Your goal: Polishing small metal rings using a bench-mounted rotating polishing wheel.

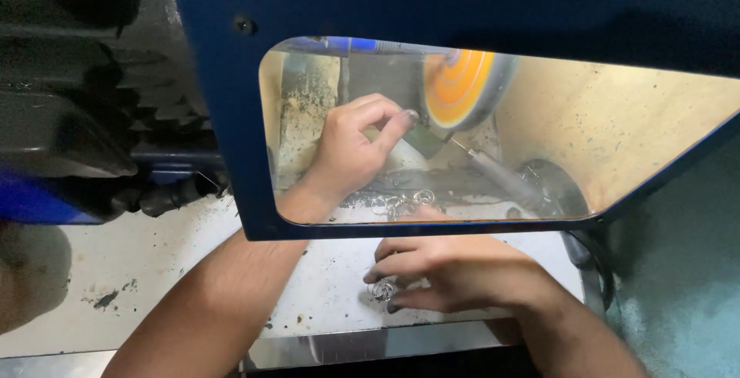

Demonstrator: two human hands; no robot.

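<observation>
My left hand (356, 145) reaches in behind the clear window of a blue machine guard (231, 116). Its fingertips pinch a small part, too small to make out, right beside a spinning orange polishing wheel (460, 87). My right hand (455, 272) rests on the pale work surface (154, 262) in front of the guard, fingers curled over a few small metal rings (381, 291). More metal rings (401, 203) lie in a loose pile behind the window, under my left hand.
A grey hose (501, 178) runs diagonally below the wheel toward a dark round opening (551, 189). Dark machine housing (69, 116) fills the upper left. Black grime spots mark the work surface at the left.
</observation>
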